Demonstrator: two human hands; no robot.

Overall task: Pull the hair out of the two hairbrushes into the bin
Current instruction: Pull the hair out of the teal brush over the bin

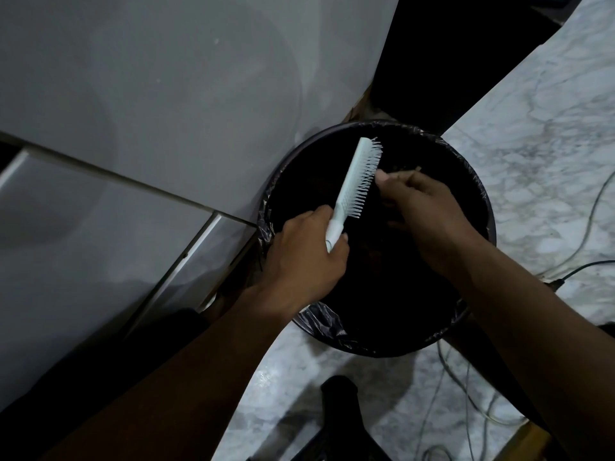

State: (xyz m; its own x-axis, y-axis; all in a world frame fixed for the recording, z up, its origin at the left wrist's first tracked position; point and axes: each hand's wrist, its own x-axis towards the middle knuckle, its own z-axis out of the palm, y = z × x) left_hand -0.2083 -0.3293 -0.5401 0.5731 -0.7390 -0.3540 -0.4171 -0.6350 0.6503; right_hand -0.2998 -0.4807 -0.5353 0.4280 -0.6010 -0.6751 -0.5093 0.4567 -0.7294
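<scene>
You are in what appears a domestic room: marble-patterned floor (pixel 549 128) beyond your right fingers (pixel 399 177), white cabinet panels (pixel 149 94) beyond your left fingers (pixel 319 215), a bag-lined bin (pixel 321 319) beneath both, loose cables (pixel 595 201) trailing.

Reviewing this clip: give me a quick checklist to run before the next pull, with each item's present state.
1. Left hand grips hairbrush handle: ok.
2. Hairbrush over the bin opening: ok.
3. Right hand fingertips at the bristles: ok.
4. Hair caught in the right hand's pinch: cannot tell.
5. Hair left in the bristles: cannot tell, too dark.
6. Second hairbrush in view: not ok.
</scene>
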